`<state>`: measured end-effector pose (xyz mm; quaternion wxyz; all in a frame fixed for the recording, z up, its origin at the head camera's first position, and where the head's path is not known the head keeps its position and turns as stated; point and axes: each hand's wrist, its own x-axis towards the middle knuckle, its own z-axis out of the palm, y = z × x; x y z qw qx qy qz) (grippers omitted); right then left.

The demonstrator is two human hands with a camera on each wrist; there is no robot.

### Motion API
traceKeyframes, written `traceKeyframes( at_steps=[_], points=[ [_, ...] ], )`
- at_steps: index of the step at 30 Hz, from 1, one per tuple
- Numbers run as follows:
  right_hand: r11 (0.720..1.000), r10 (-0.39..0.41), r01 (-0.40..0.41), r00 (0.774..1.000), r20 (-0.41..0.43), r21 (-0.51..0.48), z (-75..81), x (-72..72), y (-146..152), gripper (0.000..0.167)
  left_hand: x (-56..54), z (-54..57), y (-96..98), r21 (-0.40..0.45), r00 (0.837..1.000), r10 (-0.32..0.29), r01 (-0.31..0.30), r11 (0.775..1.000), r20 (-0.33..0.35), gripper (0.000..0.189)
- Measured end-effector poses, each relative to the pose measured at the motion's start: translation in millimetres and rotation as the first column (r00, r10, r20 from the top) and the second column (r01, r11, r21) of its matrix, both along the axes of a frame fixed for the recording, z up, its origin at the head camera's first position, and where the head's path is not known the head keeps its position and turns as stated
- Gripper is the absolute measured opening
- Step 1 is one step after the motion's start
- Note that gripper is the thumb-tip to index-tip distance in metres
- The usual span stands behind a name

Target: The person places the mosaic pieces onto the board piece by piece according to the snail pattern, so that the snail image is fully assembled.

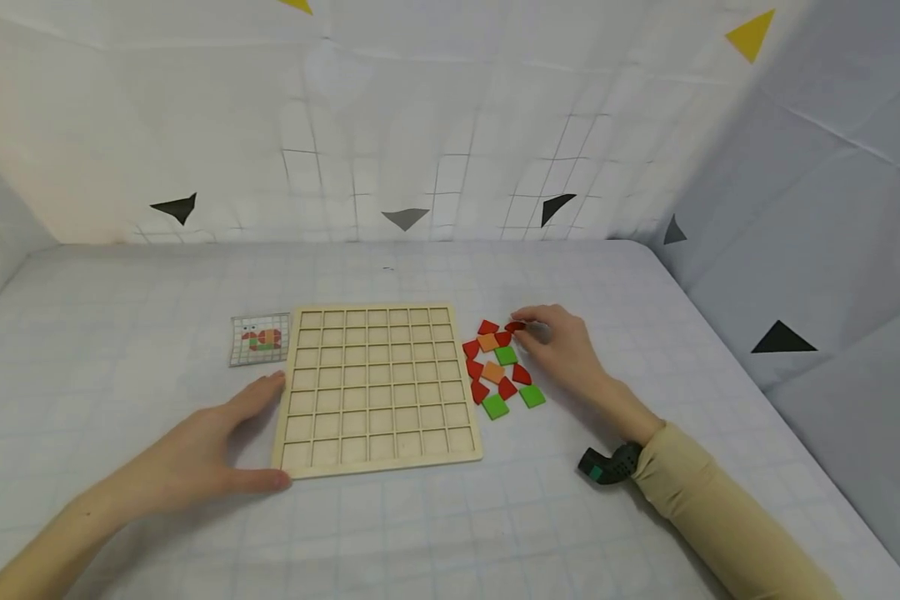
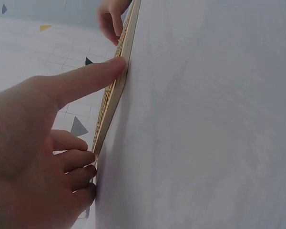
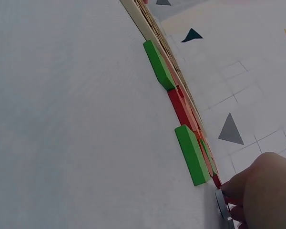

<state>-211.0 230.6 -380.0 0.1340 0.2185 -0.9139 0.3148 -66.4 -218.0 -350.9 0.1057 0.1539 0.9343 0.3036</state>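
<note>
A wooden grid board (image 1: 378, 387) lies flat on the table. My left hand (image 1: 187, 458) rests against its left side, thumb at the near corner and fingers farther up the edge; the left wrist view shows the thumb (image 2: 88, 78) touching the rim. Right of the board, my right hand (image 1: 562, 346) pinches a red rounded piece (image 1: 515, 327) between thumb and index finger at the pile's far end. Beside it lie several red quarter-round pieces (image 1: 522, 375), orange squares (image 1: 492, 372) and green squares (image 1: 532, 396). In the right wrist view, the right hand (image 3: 269, 191) partly hides its piece.
A small pattern card (image 1: 261, 339) with a red, green and orange figure on a grid lies left of the board's far corner. A black device (image 1: 610, 465) sits at the right wrist. White sheeting (image 1: 420, 125) stands behind the table, and a grey-white side wall (image 1: 817, 250) rises at right.
</note>
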Motion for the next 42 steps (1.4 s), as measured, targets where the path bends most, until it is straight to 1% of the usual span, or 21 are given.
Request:
traceKeyframes(
  at_steps=[4,8,11,15,22,32,38,42],
  points=[
    [1.000,-0.003,0.003,1.000,0.004,-0.016,-3.6,0.8,0.8,0.023,0.7,-0.5,1.3,0.003,1.000,-0.001,0.001,1.000,0.000,0.117],
    [1.000,0.008,-0.009,0.999,-0.031,-0.027,-6.1,0.1,3.0,0.020,0.5,-1.1,1.5,-0.006,1.000,-0.003,0.003,1.000,-0.008,0.116],
    [0.999,0.023,-0.024,0.999,-0.050,-0.032,-6.9,-1.3,5.1,0.021,0.3,-1.6,1.8,-0.011,1.000,-0.004,0.004,1.000,-0.016,0.115],
    [0.999,0.034,-0.035,0.999,-0.036,-0.038,-5.9,-1.3,6.3,0.022,0.5,-1.9,2.1,-0.018,1.000,-0.003,0.003,1.000,-0.027,0.115],
    [0.999,0.008,-0.007,1.000,0.005,-0.043,-5.6,0.2,5.9,0.024,0.6,-2.3,2.0,-0.032,1.000,0.000,-0.001,0.999,-0.028,0.115],
    [0.998,-0.029,0.030,0.999,0.024,-0.054,-6.1,0.9,4.7,0.024,0.1,-2.6,2.2,-0.047,0.999,0.003,-0.004,0.999,-0.033,0.117],
    [0.997,-0.056,0.057,0.998,0.019,-0.054,-6.9,1.2,4.3,0.023,0.6,-2.5,2.2,-0.048,0.999,0.002,-0.004,0.999,-0.041,0.116],
    [0.996,-0.068,0.068,0.998,0.000,-0.052,-6.9,1.8,3.9,0.022,1.2,-2.8,1.9,-0.048,0.999,0.003,-0.006,0.999,-0.044,0.115]
  ],
)
